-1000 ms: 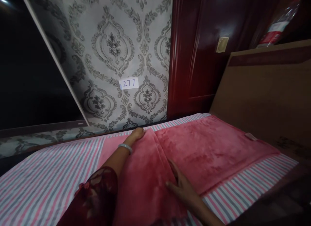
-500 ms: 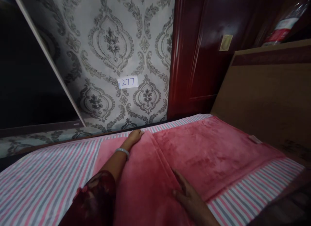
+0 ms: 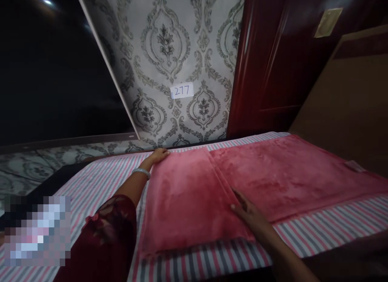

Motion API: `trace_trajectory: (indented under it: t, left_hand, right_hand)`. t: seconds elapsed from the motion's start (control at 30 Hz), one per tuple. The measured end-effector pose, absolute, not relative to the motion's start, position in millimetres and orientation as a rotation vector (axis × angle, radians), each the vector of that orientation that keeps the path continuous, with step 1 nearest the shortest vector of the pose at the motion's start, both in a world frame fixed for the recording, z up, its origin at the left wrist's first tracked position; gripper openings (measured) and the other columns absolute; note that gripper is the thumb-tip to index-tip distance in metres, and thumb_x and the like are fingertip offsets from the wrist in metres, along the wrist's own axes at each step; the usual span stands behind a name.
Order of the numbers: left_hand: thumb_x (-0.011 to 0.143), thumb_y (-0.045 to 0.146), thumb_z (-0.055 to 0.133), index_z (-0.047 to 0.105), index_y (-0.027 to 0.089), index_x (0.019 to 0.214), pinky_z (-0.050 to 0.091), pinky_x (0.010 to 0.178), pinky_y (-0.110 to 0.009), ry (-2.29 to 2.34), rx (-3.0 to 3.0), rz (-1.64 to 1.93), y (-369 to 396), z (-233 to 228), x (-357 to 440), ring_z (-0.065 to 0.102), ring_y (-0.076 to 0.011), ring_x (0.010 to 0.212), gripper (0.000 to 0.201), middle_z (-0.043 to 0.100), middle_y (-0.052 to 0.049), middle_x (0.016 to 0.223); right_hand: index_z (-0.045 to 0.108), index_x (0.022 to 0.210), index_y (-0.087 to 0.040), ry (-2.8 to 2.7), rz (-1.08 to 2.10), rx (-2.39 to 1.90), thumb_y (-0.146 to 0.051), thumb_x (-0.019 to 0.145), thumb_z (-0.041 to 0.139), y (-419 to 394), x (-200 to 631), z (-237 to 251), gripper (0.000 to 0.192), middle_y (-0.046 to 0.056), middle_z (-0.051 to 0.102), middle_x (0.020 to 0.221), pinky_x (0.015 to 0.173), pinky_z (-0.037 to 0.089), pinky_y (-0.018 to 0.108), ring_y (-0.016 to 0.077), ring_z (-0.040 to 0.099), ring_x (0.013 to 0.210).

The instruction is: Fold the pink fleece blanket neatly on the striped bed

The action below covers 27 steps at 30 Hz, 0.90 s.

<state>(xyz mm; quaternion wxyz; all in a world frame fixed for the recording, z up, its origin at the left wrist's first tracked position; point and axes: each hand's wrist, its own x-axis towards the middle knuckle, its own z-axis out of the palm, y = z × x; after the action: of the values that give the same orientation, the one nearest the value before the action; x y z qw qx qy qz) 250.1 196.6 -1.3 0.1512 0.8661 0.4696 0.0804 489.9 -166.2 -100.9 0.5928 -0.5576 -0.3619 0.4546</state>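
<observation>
A pink plush blanket (image 3: pixel 287 168) lies on a striped sheet, its left part doubled over into a folded flap (image 3: pixel 184 201). My left hand (image 3: pixel 159 155) rests on the far left corner of this flap, fingers stretched out over the cloth; a silvery bangle circles the wrist. At the flap's right edge is my right hand (image 3: pixel 247 211), thumb and forefinger apart, the thumb on the fold. Its other fingers are partly hidden. A pale label (image 3: pixel 354 166) shows at the blanket's right side.
The striped sheet (image 3: pixel 100 185) spreads left and in front. A dark screen (image 3: pixel 60 79) stands at the left against patterned wallpaper bearing a paper marked 277 (image 3: pixel 182 90). A cardboard box (image 3: pixel 354 96) stands at the right, beside dark red panelling (image 3: pixel 273 71). A pixelated patch covers the lower left.
My left hand has slid left along the flap's far edge to its left corner. My right hand stays by the fold. The view has shifted, showing the flap's near edge.
</observation>
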Motion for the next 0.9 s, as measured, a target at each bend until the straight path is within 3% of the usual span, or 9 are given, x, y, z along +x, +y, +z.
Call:
trace_trajectory:
  t: [0.27,0.43,0.57,0.67,0.77,0.9]
  left_hand:
    - [0.071,0.041,0.062,0.054,0.02,0.056,0.042,0.065,-0.029,1.433,2.389,0.32,201.4,-14.3,238.9,0.06,-0.0219,0.072,0.027,0.059,-0.001,0.06]
    - [0.073,0.041,0.06,0.051,0.02,0.057,0.037,0.062,-0.027,1.36,2.339,0.446,207.6,-21.3,234.7,0.054,-0.0182,0.07,0.027,0.054,0.001,0.06]
    - [0.07,0.046,0.06,0.054,0.019,0.059,0.036,0.059,-0.026,1.244,2.261,0.434,209.1,-24.2,228.2,0.048,-0.0151,0.063,0.03,0.052,0.002,0.06]
    - [0.068,0.05,0.06,0.06,0.017,0.068,0.038,0.06,-0.026,1.15,2.197,0.437,208.6,-23.0,218.2,0.048,-0.0144,0.063,0.033,0.055,0.002,0.064]
    - [0.066,0.05,0.061,0.062,0.016,0.074,0.041,0.063,-0.026,1.082,2.152,0.449,206.0,-21.6,208.7,0.049,-0.0143,0.066,0.035,0.058,0.002,0.068]
    - [0.067,0.044,0.063,0.063,0.015,0.074,0.041,0.067,-0.026,1.063,2.119,0.475,203.8,-26.3,206.5,0.05,-0.0145,0.07,0.029,0.058,0.002,0.07]
  right_hand:
    - [0.051,0.137,-0.023,-0.844,1.031,-1.28,-0.056,0.068,0.076,-165.6,483.0,-96.7,0.08,0.014,0.052,0.145,0.108,0.043,0.053,0.0332,0.051,0.132]
    - [0.046,0.139,-0.022,-0.957,0.914,-1.355,-0.051,0.072,0.07,-164.7,488.4,-94.0,0.076,0.014,0.056,0.139,0.102,0.048,0.052,0.032,0.056,0.126]
    - [0.051,0.136,-0.021,-1.182,0.335,-1.66,-0.044,0.082,0.06,-178.5,475.4,-80.5,0.059,0.014,0.063,0.125,0.101,0.046,0.056,0.0323,0.059,0.116]
    - [0.055,0.131,-0.024,-1.541,0.001,-1.614,-0.029,0.089,0.054,-189.5,432.1,-63.2,0.042,0.013,0.062,0.124,0.101,0.045,0.052,0.0294,0.056,0.118]
    - [0.054,0.131,-0.024,-1.952,0.081,-1.458,-0.015,0.088,0.052,-189.0,375.6,-51.6,0.044,0.012,0.061,0.123,0.092,0.05,0.044,0.0263,0.057,0.112]
    - [0.053,0.132,-0.018,-2.119,0.052,-1.436,-0.005,0.081,0.054,-171.1,328.9,-54.5,0.052,0.014,0.061,0.12,0.091,0.048,0.047,0.0285,0.054,0.109]
